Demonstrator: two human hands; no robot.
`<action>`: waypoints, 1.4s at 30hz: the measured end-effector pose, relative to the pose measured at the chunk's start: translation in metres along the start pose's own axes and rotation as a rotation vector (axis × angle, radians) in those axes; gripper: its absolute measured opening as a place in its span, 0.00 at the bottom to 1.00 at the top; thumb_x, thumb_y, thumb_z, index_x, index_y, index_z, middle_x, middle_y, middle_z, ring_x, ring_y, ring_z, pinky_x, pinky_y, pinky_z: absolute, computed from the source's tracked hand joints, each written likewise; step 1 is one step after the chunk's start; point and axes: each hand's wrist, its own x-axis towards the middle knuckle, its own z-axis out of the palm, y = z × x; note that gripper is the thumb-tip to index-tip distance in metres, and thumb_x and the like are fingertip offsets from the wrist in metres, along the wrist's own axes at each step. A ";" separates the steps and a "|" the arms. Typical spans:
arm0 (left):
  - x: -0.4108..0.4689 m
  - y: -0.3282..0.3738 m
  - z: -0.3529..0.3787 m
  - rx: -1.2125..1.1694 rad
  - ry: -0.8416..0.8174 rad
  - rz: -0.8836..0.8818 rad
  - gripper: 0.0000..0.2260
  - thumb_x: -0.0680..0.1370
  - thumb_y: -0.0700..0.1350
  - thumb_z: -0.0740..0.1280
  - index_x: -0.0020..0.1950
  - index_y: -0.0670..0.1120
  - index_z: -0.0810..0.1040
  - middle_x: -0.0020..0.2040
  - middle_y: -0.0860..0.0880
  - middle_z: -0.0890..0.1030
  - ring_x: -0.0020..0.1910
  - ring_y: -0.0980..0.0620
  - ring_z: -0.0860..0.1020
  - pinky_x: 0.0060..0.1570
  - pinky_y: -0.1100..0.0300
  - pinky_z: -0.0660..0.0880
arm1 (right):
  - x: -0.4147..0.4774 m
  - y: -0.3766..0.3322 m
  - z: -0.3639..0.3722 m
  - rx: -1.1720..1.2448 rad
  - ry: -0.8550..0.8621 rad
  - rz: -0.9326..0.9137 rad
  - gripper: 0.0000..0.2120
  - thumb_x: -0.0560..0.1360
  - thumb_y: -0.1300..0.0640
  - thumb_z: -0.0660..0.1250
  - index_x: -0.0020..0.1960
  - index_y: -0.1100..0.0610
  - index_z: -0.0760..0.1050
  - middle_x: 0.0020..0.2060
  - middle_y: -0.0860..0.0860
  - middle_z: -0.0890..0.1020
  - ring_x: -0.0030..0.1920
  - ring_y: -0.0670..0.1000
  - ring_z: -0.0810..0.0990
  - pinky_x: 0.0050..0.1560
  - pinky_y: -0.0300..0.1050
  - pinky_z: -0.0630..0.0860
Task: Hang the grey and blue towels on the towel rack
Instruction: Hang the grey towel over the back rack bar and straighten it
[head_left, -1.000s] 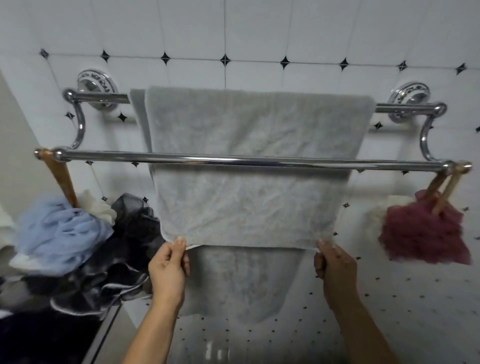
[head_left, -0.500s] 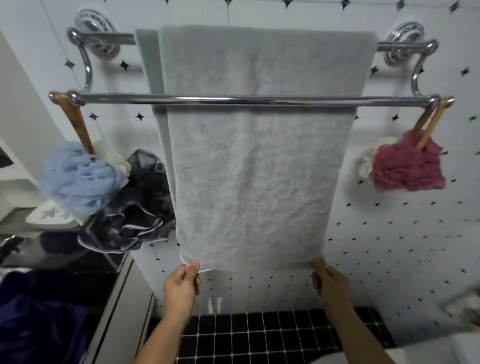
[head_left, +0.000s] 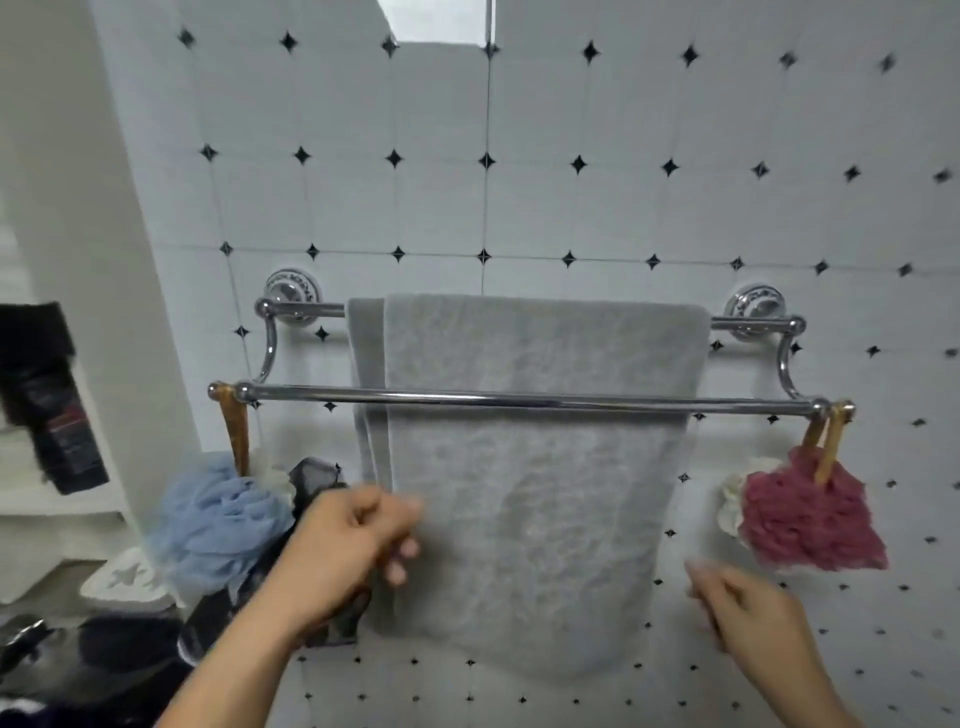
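The grey towel (head_left: 524, 509) hangs folded over the rear bar of the chrome towel rack (head_left: 519, 400). The rack's front bar crosses in front of it and carries nothing. My left hand (head_left: 353, 551) is blurred, with loosely curled fingers, and overlaps the towel's left edge about halfway down; nothing shows gripped in it. My right hand (head_left: 748, 613) hangs apart from the towel, to the right of its lower part, fingers loose and empty. No blue towel is plainly visible.
A blue bath sponge (head_left: 218, 525) and a black one (head_left: 311, 483) hang at the rack's left end, and a dark red one (head_left: 805, 514) at its right end. A dark bottle (head_left: 52, 400) stands on a white shelf on the left. Dark cloth (head_left: 114, 670) lies at the lower left.
Both hands have let go of the towel's bottom corners and risen. The view has tilted up, so the rack now sits lower in the frame.
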 end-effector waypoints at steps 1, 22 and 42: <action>0.011 0.035 -0.014 0.006 0.159 0.135 0.13 0.75 0.51 0.71 0.35 0.44 0.78 0.31 0.45 0.83 0.25 0.48 0.79 0.22 0.63 0.70 | 0.008 -0.029 -0.015 0.035 0.077 -0.142 0.21 0.74 0.38 0.64 0.30 0.50 0.79 0.25 0.45 0.82 0.26 0.43 0.80 0.33 0.47 0.78; 0.129 0.128 -0.039 -0.171 0.598 0.150 0.09 0.66 0.38 0.78 0.34 0.48 0.79 0.36 0.50 0.81 0.36 0.51 0.78 0.40 0.63 0.73 | 0.143 -0.189 -0.086 0.665 -0.176 0.028 0.14 0.73 0.66 0.68 0.32 0.57 0.70 0.17 0.48 0.67 0.16 0.43 0.60 0.18 0.31 0.53; 0.135 0.109 -0.065 0.128 0.686 0.111 0.07 0.69 0.42 0.72 0.35 0.43 0.77 0.35 0.46 0.76 0.35 0.48 0.72 0.39 0.55 0.70 | 0.154 -0.184 -0.085 0.753 -0.375 0.171 0.11 0.73 0.65 0.67 0.35 0.55 0.70 0.18 0.47 0.70 0.19 0.44 0.65 0.21 0.33 0.60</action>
